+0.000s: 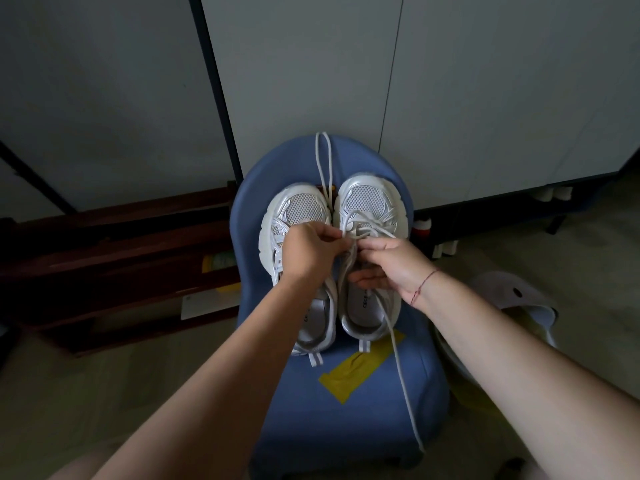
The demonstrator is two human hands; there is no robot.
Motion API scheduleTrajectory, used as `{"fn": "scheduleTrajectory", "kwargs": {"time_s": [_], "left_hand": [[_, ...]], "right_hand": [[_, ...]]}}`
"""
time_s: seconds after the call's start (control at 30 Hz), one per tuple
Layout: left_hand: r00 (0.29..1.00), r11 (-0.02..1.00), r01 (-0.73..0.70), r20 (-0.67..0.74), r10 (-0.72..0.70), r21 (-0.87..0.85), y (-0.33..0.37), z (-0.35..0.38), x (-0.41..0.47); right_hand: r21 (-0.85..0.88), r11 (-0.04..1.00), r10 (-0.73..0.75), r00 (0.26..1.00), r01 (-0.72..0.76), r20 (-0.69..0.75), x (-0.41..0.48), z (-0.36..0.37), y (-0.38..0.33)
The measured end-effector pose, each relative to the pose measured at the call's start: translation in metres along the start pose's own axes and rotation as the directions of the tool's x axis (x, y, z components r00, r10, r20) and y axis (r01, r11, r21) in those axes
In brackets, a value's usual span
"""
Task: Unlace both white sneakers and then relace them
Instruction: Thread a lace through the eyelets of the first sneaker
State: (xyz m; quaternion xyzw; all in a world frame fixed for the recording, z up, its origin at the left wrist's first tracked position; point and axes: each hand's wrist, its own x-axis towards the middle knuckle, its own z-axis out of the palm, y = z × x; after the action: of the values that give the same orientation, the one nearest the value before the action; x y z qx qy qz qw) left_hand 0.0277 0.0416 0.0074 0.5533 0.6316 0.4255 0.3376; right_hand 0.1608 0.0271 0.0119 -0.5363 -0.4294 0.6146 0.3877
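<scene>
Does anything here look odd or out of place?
Yes. On the blue seat, yellow tape strips are stuck crookedly near the heels, like a patch. A loose lace lies between the sneakers' toes, apparently out of its shoe, and a trailing lace hangs over the seat's near edge.

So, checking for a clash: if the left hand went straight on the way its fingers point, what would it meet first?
Probably the lace of the right sneaker, just ahead of the left hand, then the right hand facing it. Depth is unclear.
</scene>
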Motion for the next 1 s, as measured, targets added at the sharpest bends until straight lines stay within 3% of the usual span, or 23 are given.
{"fn": "scheduleTrajectory", "kwargs": {"time_s": [0.33, 0.57, 0.8, 0.87, 0.93, 1.0], "left_hand": [[0.993, 0.997, -0.058, 0.109, 0.052, 0.052, 0.004, -0.007, -0.001], [0.987, 0.959, -0.155, 0.078, 0.141, 0.236, 0.002, -0.004, -0.003], [0.960, 0.941, -0.194, 0.250, 0.124, 0.278, 0.002, -0.015, -0.003], [0.955, 0.932, -0.209, 0.265, 0.130, 0.295, 0.002, -0.019, -0.003], [0.958, 0.937, -0.205, 0.253, 0.133, 0.284, 0.001, -0.021, -0.002], [0.965, 0.949, -0.177, 0.235, 0.115, 0.261, 0.000, -0.021, -0.002]], "right_hand": [[-0.036, 0.999, -0.024, 0.999, 0.025, 0.025, 0.003, -0.004, 0.005], [-0.055, 0.996, -0.076, 0.996, 0.074, -0.036, 0.006, 0.001, 0.010], [-0.254, 0.956, -0.147, 0.989, 0.146, 0.015, 0.003, -0.003, 0.012], [-0.419, 0.881, -0.205, 0.975, 0.222, 0.085, 0.000, -0.006, 0.011], [-0.691, 0.626, -0.288, 0.931, 0.361, 0.225, -0.008, -0.009, 0.004], [-0.827, 0.382, -0.155, 0.911, 0.412, 0.382, -0.026, -0.007, -0.003]]}}
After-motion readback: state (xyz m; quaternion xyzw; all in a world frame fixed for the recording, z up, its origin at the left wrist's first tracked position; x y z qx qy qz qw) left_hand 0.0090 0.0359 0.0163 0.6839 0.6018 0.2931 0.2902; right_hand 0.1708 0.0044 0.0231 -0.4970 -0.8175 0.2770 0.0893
